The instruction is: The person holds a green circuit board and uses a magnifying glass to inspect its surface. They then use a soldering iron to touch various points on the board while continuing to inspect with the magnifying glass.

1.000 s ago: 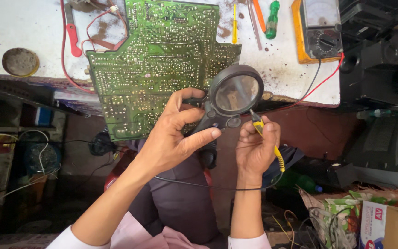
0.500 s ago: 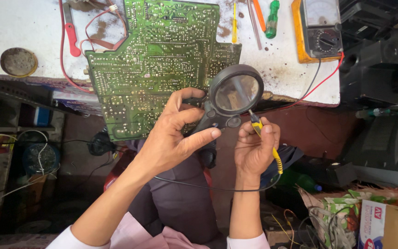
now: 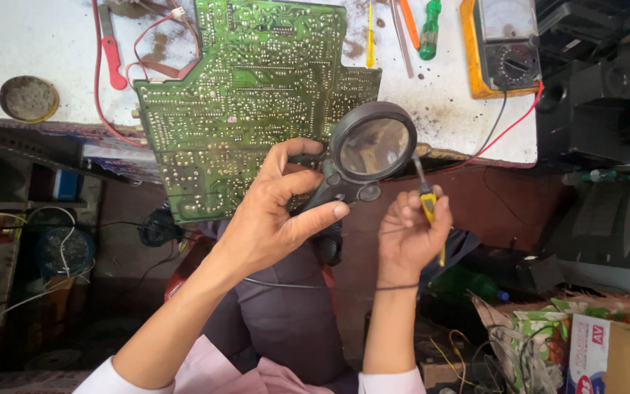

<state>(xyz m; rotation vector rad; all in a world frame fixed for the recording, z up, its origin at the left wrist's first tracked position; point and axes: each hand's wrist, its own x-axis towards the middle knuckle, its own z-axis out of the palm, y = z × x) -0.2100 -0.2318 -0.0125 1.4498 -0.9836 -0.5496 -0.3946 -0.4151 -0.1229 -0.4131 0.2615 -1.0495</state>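
My left hand [image 3: 275, 215] grips the black handle of a round magnifying glass [image 3: 372, 148], held over the lower right corner of a large green circuit board [image 3: 242, 95]. The board lies solder side up, partly on the white bench and partly hanging over its front edge. My right hand [image 3: 410, 233] is closed around a small yellow-handled screwdriver [image 3: 427, 203], its metal tip pointing up toward the lens rim.
On the white bench [image 3: 30, 44] lie a yellow analog multimeter [image 3: 503, 44], several screwdrivers [image 3: 429, 28], a red probe with wires [image 3: 114, 62] and a round tin lid [image 3: 29, 98]. Black equipment stands at right; cardboard boxes [image 3: 614, 354] and cables crowd the floor.
My right hand with the screwdriver has shifted slightly; the magnifying glass and board stay where they were.
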